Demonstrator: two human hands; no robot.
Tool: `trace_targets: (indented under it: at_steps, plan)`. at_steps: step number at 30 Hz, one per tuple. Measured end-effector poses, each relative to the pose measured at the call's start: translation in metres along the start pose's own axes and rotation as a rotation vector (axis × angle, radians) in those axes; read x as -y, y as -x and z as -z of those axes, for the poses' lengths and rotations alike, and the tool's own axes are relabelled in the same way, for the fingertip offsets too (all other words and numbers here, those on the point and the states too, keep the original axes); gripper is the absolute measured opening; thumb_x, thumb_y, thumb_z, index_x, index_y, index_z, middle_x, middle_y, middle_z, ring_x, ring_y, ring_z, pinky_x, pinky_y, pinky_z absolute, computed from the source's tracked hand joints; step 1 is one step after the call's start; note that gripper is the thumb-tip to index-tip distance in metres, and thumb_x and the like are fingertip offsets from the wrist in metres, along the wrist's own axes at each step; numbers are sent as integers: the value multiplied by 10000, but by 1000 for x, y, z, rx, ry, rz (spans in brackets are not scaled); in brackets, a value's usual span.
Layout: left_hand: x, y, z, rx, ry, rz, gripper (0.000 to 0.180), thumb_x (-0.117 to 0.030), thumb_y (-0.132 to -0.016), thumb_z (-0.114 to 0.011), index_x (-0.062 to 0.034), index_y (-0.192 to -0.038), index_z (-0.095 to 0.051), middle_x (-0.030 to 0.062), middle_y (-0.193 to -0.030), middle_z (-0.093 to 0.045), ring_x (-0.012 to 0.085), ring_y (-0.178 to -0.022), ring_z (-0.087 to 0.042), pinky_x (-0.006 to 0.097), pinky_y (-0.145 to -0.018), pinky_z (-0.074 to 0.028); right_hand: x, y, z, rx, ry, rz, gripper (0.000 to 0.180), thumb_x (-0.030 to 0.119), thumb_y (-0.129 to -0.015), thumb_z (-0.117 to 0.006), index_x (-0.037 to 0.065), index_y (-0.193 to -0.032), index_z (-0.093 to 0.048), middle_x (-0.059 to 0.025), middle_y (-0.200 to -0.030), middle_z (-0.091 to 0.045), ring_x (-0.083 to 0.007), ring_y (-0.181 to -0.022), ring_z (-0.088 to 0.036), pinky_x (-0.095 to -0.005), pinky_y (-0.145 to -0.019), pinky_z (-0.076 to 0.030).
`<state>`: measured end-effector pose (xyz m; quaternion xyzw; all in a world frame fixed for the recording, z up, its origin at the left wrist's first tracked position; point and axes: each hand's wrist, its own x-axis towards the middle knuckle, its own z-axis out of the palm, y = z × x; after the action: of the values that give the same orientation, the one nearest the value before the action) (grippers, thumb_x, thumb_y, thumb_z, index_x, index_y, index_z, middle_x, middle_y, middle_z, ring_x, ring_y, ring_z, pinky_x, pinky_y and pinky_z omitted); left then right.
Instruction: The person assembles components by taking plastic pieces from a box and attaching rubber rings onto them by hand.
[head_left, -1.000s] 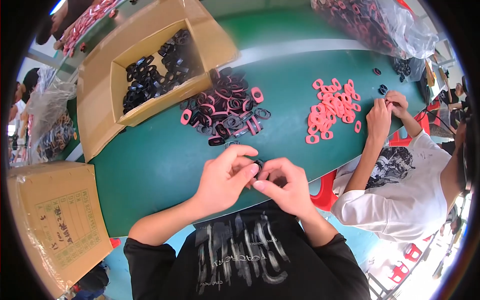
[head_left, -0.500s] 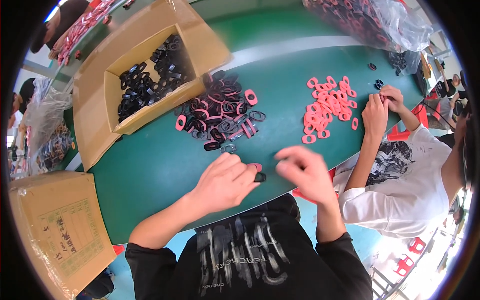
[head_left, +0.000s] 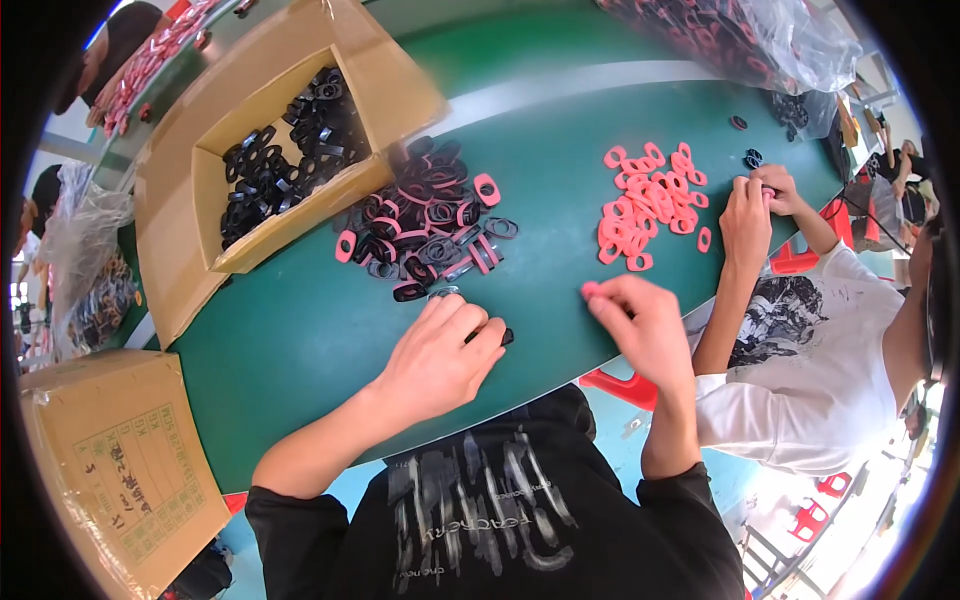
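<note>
Above the near edge of the green table, my left hand is closed around a small black oval ring; only its end sticks out past the fingers. Farther right, the fingertips of my right hand pinch a small pink piece, mostly covered by the fingers. Just beyond my left hand lies a mixed pile of black, grey and pink oval rings. A heap of flat pink oval rings lies beyond my right hand.
An open cardboard box of black rings stands at the far left, with a closed carton nearer. At the right, a co-worker's hands hold a small pink piece. A clear bag of rings lies at the far right.
My right hand has moved right, away from my left, and a pink piece now shows in its fingertips. The pink ring beside my left fingers no longer shows there.
</note>
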<state>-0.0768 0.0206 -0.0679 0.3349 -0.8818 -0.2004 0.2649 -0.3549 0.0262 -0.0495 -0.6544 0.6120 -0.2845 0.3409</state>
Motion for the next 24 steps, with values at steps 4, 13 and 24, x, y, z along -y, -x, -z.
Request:
trace_targets:
  at_steps: [4,13,24]
  plan:
    - [1,-1,2,9,52,-2,280,-61,-792,-793,16,-1039,-686,100,-948,-555,286,-896,-557,403,-803,-480,5,1,-4,60,145,87,145,112,-913,-736,-19,-907,-674,-133,-713,-629,-238,-613,-614,-358,-589,-471]
    - [-3,-6,1,35,67,28,290,-8,-766,-784,19,-1039,-688,103,-960,-565,290,-863,-559,404,-761,-491,8,-2,-3,151,174,-135,267,195,-857,-782,62,-1019,-616,-75,-665,-625,-289,-636,-642,-411,-592,-474]
    - [-16,-15,9,177,76,184,207,-56,-864,-724,-1,-1045,-639,150,-1029,-592,375,-918,-635,453,-805,-543,-7,-1,-22,-8,257,211,160,174,-864,-730,125,-1015,-706,-95,-934,-681,-333,-865,-694,-440,-708,-576]
